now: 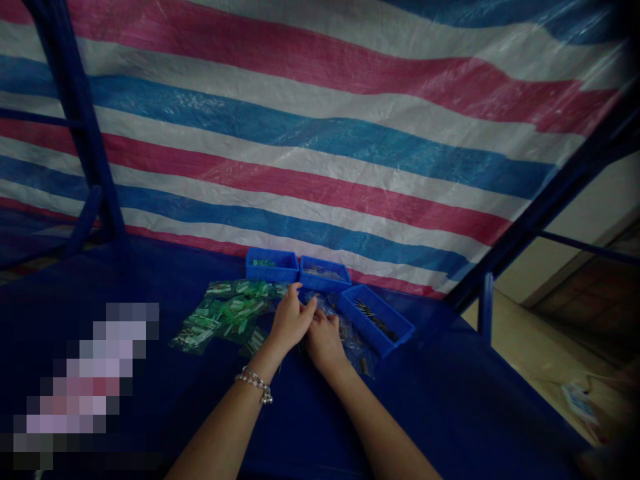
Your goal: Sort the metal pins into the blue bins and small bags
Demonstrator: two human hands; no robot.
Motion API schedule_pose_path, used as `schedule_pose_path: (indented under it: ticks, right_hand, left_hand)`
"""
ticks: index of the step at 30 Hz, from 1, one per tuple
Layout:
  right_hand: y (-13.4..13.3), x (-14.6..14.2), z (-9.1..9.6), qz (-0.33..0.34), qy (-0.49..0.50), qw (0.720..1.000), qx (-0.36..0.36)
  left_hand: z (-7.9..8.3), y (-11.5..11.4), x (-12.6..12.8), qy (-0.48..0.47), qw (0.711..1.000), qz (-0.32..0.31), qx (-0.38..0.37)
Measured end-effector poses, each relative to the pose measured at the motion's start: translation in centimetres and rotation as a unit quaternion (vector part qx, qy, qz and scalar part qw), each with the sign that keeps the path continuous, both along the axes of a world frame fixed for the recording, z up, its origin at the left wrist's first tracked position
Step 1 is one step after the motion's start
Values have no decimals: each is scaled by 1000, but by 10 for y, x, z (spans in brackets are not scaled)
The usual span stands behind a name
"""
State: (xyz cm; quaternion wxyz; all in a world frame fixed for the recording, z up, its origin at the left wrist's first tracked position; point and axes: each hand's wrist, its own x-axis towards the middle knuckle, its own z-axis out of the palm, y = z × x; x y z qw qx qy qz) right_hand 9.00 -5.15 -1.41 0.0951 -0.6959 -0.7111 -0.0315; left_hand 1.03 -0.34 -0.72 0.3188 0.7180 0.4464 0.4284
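Observation:
My left hand [293, 321], with a silver bead bracelet [257, 384] on its wrist, and my right hand [324, 341] sit close together over a clear plastic bag of small parts [357, 350]. Their fingertips nearly meet, and anything between them is too small to tell. Left of my hands lies a heap of green-tinted plastic packets [225, 313] holding small parts. Three blue plastic bins stand beyond them: one with green pieces [273, 275], one with small parts [325, 285], and one with dark metal pins [367, 330], nearest my right hand.
A dark blue cover [425, 400] spreads over the table. Behind it hangs a striped pink, white and blue tarpaulin [320, 133] on a blue metal frame [75, 113]. A pixelated blur [85, 380] hides something at lower left. A floor with white paper [579, 403] shows at right.

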Motion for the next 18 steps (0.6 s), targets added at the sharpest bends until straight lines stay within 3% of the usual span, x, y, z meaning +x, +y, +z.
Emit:
schedule_pose_path:
  ticks: [18]
  right_hand:
    - [1, 1, -2, 11, 15, 1000, 6]
  left_hand:
    - [-1, 1, 0, 13, 1000, 1, 2]
